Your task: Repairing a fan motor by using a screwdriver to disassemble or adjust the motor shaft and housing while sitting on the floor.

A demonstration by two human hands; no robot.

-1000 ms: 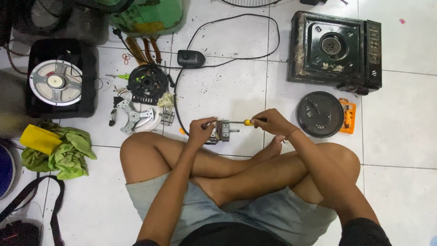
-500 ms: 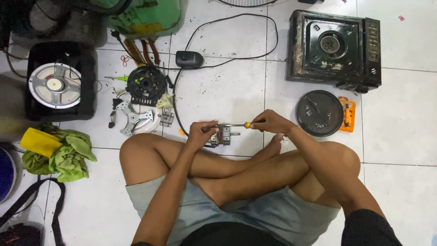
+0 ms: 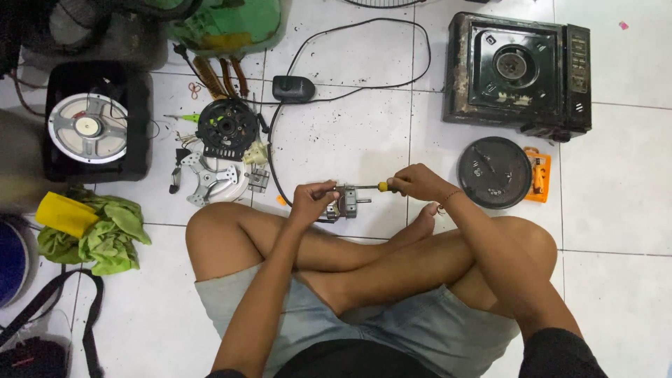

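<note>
White tile floor [image 3: 350, 126] w/ parts strewn about; I sit cross-legged. Left hand [image 3: 313, 201] is clamped round the small metal motor part [image 3: 344, 207], just above my knee. Right hand [image 3: 414, 183] grips the screwdriver [image 3: 365, 187], shaft lying horizontal, tip pointing left into the part.

A black gas stove [image 3: 518, 70], a loudspeaker [image 3: 87, 127], green rags [image 3: 105, 234] and a round black lid [image 3: 495, 172] lie on the tiled floor [image 3: 350, 133]
</note>
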